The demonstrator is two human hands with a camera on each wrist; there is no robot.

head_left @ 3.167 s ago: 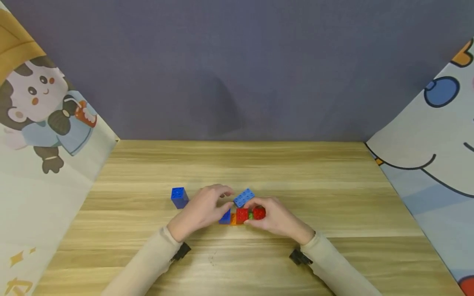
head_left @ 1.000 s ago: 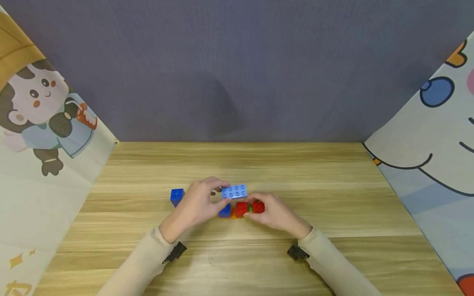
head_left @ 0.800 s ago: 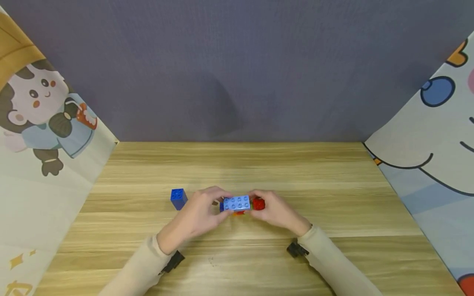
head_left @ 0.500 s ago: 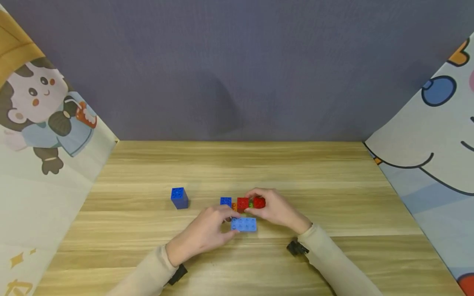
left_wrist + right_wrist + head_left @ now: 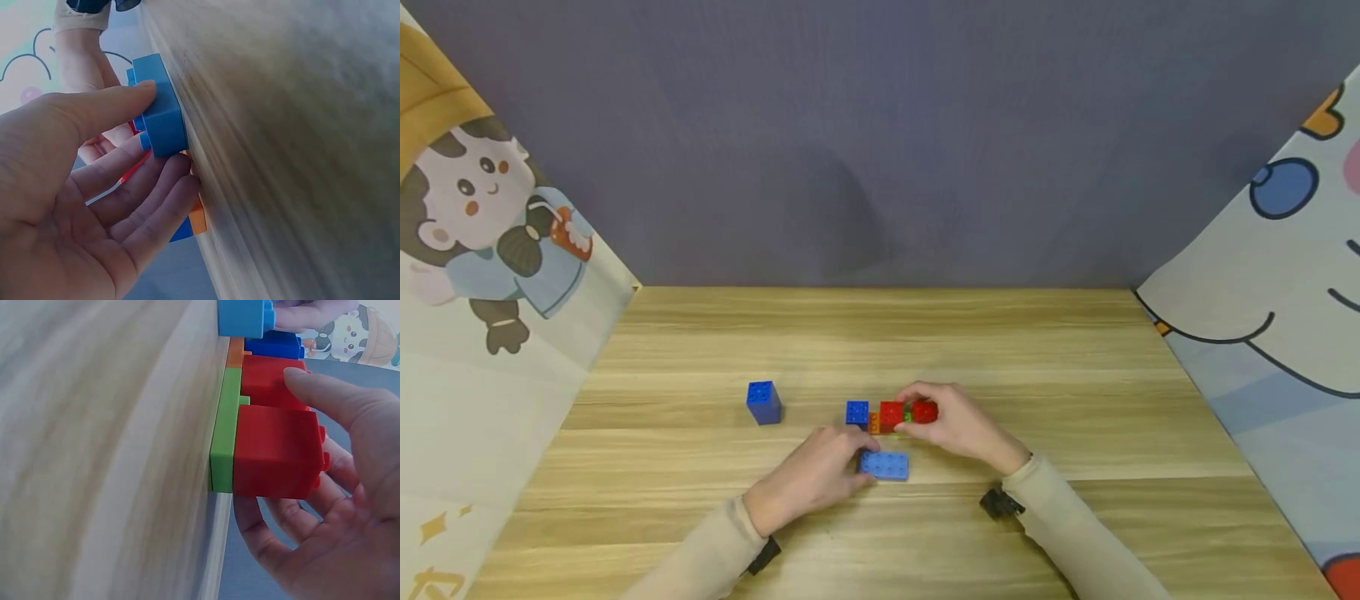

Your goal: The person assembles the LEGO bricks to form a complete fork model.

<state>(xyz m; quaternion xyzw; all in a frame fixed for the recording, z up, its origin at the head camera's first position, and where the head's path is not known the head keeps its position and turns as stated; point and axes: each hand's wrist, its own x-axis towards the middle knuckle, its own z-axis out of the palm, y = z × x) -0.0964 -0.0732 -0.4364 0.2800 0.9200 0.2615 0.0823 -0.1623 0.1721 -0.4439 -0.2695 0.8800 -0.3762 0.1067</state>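
A light blue toy brick (image 5: 884, 466) with two rows of studs lies on the table, nearer me than the row of joined bricks. My left hand (image 5: 816, 471) pinches its left end between thumb and fingers; the left wrist view shows the thumb on its side. In that row, a dark blue brick (image 5: 857, 412) and two red bricks, a left one (image 5: 892, 413) and a right one (image 5: 927, 412), stand on an orange plate (image 5: 874, 423) and a green plate (image 5: 225, 437). My right hand (image 5: 958, 425) holds the row, its thumb on the left red brick. Its fingers are partly hidden behind the bricks.
A taller dark blue block (image 5: 764, 403) stands apart on the wooden table (image 5: 1000, 333), to the left. A grey wall (image 5: 880, 150) rises behind the table. Printed panels flank both sides, a left one (image 5: 475, 400) and a right one (image 5: 1255, 383).
My left hand took up the light blue brick from behind the row, carried it over the row towards me and set it down in front. My right hand kept its hold on the row.
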